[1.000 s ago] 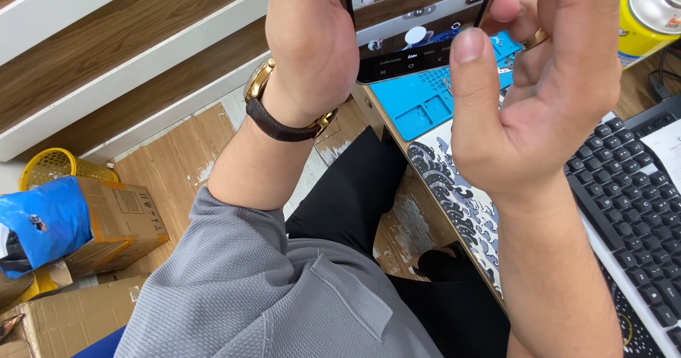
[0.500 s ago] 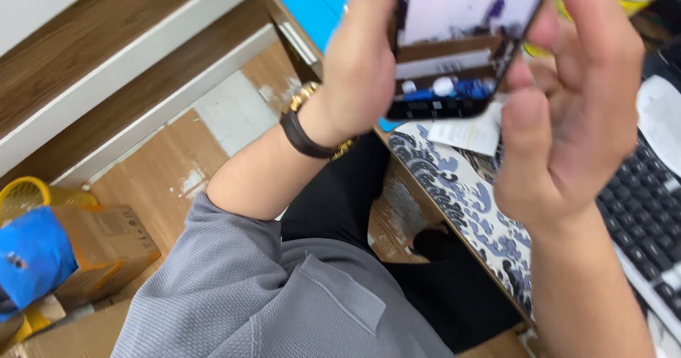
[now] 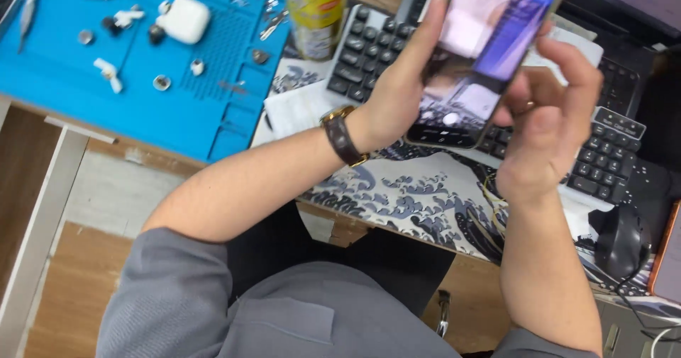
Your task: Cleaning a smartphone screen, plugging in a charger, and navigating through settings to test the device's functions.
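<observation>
Gripping a smartphone (image 3: pixel 477 60) from both sides, the left hand (image 3: pixel 401 92) has its fingers clamped along the phone's left edge, while the right hand (image 3: pixel 550 127) has its fingers curled round the right edge, thumb near the lit screen. The phone is held tilted above a black keyboard (image 3: pixel 603 156) and a wave-patterned desk mat (image 3: pixel 411 195) on the worktop. A wristwatch (image 3: pixel 342 136) with a dark strap sits on the left wrist. Farther left lies a blue repair mat (image 3: pixel 213 110) carrying a white earbud case (image 3: pixel 184 19) and small parts, with a yellow spray can (image 3: pixel 313 10) just beside the keyboard. A black mouse (image 3: pixel 623 241) rests at the right.
</observation>
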